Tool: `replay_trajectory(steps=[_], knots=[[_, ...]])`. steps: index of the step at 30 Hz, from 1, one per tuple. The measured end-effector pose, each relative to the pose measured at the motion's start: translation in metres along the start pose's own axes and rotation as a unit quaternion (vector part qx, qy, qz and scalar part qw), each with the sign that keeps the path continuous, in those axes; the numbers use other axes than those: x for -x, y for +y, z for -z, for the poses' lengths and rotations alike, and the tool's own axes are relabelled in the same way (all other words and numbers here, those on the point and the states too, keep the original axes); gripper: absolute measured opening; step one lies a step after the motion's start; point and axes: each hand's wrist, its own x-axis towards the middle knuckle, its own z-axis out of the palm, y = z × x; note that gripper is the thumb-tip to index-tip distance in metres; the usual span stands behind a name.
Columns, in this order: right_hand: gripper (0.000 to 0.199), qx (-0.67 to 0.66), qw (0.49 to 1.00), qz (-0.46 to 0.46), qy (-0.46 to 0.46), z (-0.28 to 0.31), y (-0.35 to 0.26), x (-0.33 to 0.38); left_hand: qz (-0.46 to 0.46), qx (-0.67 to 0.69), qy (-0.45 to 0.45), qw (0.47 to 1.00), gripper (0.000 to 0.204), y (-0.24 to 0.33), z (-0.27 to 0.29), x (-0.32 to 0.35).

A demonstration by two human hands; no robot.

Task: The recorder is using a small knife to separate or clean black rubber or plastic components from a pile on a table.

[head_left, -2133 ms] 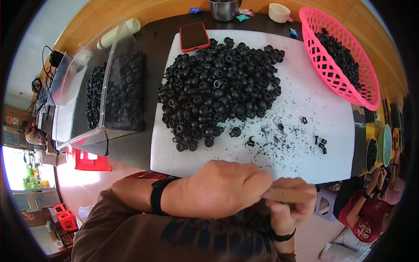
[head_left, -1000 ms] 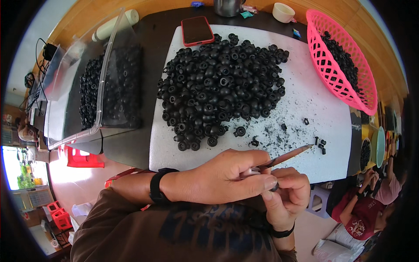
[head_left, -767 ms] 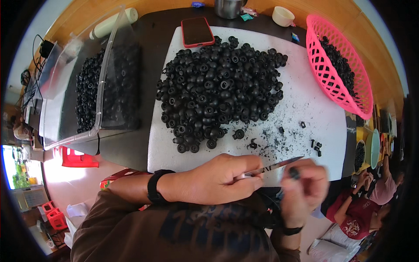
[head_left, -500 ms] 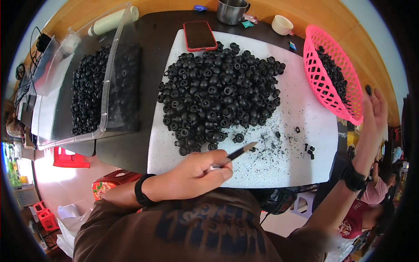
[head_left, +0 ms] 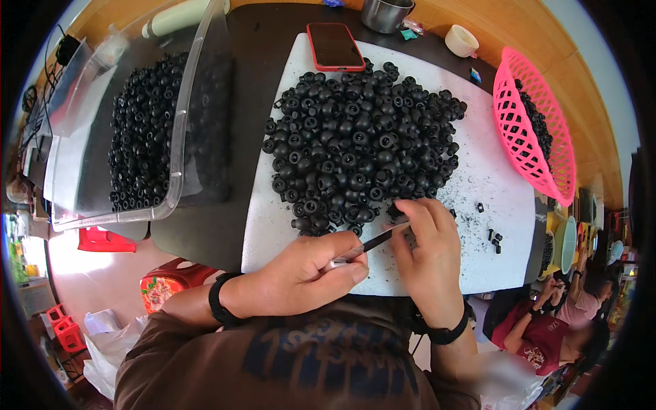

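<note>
My left hand is closed around a slim craft knife, its pale pointed blade slanting up to the right. Just beyond the tip, my right hand reaches in with bent fingers, thumb and forefinger apart. A round black plastic part lies at those fingertips; I see no firm grip on it. Behind both hands, a large heap of round black plastic parts with ring-shaped openings covers much of the white foam sheet. Black crumbs and a few small black offcuts are scattered to the right.
At left stands a clear plastic bin of similar black parts. A pink lattice basket with black pieces is at far right. A red-edged phone, metal pot and cream cup stand along the back. Other people sit beyond, right.
My right hand has come back from beside the pink basket, where it held a small black piece, to the front edge of the heap. My left hand keeps the knife; the view has shifted slightly.
</note>
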Motion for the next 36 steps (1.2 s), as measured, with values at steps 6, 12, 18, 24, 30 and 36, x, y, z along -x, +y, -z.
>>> replay_trajectory(steps=[6, 12, 18, 24, 30, 36], knots=[[0.019, -0.155, 0.983, -0.092, -0.036, 0.004, -0.002, 0.005, 0.007, -0.043, -0.025, 0.999, 0.009, 0.008, 0.005, -0.002], [0.02, -0.604, 0.771, -0.2, 0.02, 0.021, -0.036, 0.031, -0.027, 0.031, 0.025, 0.999, 0.014, 0.018, -0.006, -0.007], [0.019, -0.653, 0.732, -0.193, 0.008, 0.024, -0.038, 0.036, -0.127, -0.077, 0.034, 0.988, 0.023, 0.018, -0.016, -0.012], [0.02, -0.637, 0.76, -0.133, -0.013, 0.026, -0.023, 0.043, -0.164, -0.141, -0.005, 0.976, 0.023, 0.024, -0.017, -0.016], [0.02, -0.708, 0.683, -0.179, -0.015, 0.029, -0.02, 0.049, -0.147, -0.096, -0.01, 0.984, 0.025, 0.026, -0.023, -0.019], [0.022, -0.721, 0.667, -0.186, -0.015, 0.031, -0.017, 0.054, -0.202, -0.141, 0.009, 0.969, 0.02, 0.027, -0.027, -0.024]])
